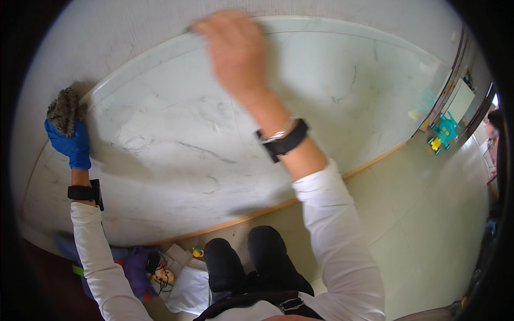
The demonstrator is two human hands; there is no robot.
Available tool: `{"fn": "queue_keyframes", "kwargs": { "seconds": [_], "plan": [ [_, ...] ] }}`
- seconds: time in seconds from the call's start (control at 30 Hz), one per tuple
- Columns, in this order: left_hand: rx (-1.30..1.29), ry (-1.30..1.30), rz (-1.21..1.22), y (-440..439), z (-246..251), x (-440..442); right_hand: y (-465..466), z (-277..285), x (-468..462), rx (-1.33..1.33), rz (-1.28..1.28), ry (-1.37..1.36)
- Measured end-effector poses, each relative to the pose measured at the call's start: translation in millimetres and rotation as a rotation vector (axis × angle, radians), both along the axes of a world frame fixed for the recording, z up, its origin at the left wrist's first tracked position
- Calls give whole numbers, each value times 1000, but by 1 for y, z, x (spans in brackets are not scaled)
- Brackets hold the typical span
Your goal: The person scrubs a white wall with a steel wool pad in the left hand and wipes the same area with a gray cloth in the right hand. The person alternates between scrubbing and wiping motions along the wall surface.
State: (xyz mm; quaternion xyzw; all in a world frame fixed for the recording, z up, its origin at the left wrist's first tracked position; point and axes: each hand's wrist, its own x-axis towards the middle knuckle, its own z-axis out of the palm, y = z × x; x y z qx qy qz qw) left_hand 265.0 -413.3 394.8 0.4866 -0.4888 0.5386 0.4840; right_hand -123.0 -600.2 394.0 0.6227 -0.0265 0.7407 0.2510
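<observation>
My left hand, in a blue glove, is closed around a grey-brown fluffy cloth. It presses the cloth near the upper left edge of the marble-patterned wall panelling. Bare and blurred by motion, my right hand is at the top rim of that panelling. The tip of a small dark object juts out from its fingers; most of it is hidden, so its kind is unclear. Both wrists wear black straps.
Below my left arm lie a purple item, a white bag, cables and a small yellow toy. A wooden strip runs along the panelling's foot. Right, a teal-and-yellow ride-on toy stands on the tiled floor; a person is partly visible.
</observation>
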Motion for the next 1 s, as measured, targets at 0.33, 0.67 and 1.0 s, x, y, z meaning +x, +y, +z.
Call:
{"fn": "queue_keyframes", "kwargs": {
  "seconds": [0.33,0.67,1.0],
  "plan": [
    [134,-38,-117,9,9,10,-27,-4,-70,-62,-155,207],
    [68,-10,71,6,5,-11,-38,-4,-110,93,-216,69],
    [84,-35,-62,8,10,-18,96,2,137,-50,139,272]
  ]
}}
